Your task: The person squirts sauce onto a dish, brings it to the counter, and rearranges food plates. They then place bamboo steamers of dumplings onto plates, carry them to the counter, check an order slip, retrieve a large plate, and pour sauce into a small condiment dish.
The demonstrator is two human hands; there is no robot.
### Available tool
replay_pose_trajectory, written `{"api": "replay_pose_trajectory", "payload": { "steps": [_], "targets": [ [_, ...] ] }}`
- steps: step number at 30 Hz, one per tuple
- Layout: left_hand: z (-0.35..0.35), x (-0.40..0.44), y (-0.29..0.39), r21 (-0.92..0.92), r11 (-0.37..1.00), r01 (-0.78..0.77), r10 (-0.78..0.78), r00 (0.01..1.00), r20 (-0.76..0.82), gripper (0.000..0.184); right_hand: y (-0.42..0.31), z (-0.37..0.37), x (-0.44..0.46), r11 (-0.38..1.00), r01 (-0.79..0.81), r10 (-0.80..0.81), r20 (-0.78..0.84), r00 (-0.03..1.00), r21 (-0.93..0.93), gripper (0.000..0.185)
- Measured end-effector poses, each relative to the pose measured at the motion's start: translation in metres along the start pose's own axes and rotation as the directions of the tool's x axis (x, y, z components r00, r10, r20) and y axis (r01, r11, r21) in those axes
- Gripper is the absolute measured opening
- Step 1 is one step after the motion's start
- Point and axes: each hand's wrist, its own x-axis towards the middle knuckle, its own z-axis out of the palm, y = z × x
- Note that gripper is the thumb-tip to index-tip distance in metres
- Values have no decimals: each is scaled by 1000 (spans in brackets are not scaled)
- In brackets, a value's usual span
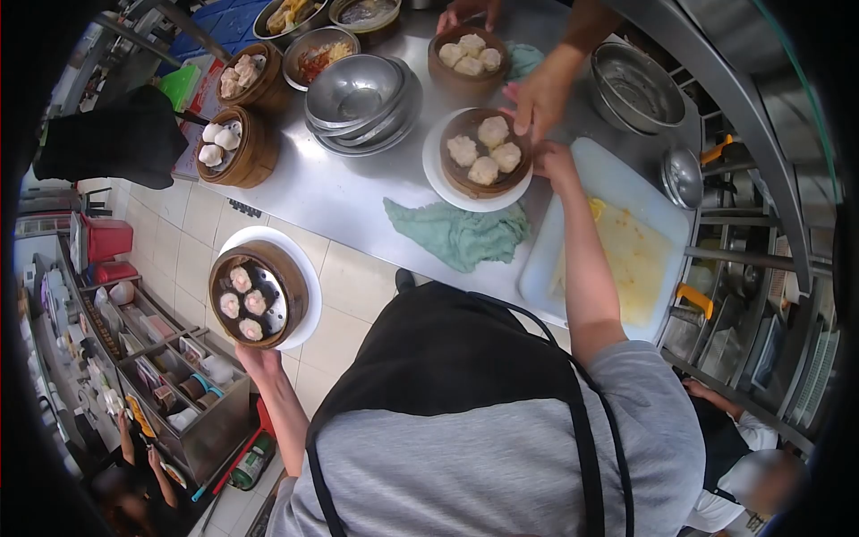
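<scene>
My left hand (259, 360) holds a white plate (310, 309) from below, off the table's edge. On it stands a bamboo steamer (221, 311) with several pink-topped dumplings (254, 302). My right hand (557, 165) is closed at the right rim of a second white plate (436, 170) over the metal table. That plate carries a round steamer (461, 183) with several pale dumplings (483, 170). Another person's hand (540, 97) touches this steamer's upper right edge, just above my right hand. A green cloth (461, 233) lies crumpled below the plate.
Stacked metal bowls (358, 94) and more steamers (255, 148) stand at the left of the table (304, 192). Another person's hand is at a steamer (467, 76) at the back. A cutting board (658, 201) lies right; shelves flank it. Co-workers are at both lower corners.
</scene>
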Motion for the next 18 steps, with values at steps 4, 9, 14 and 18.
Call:
{"api": "replay_pose_trajectory", "payload": {
  "steps": [4, 9, 14, 18],
  "targets": [
    [3, -1, -1, 9, 1000, -17, 17, 1000, 3, 37, -3, 8, 10, 995, 13, -13, -5, 1000, 97, 25],
    [0, 0, 0, -28, 999, -24, 24, 1000, -3, 36, -6, 7, 6, 976, -71, 54, -87, 995, -204, 24],
    [-1, -6, 4, -49, 998, -41, 42, 999, 15, 36, 4, 17, -4, 959, -21, -13, -122, 992, -281, 23],
    [1, -11, 8, -53, 998, -39, 38, 999, -19, 36, 9, 23, -3, 939, 87, -149, -165, 975, -334, 23]
  ]
}}
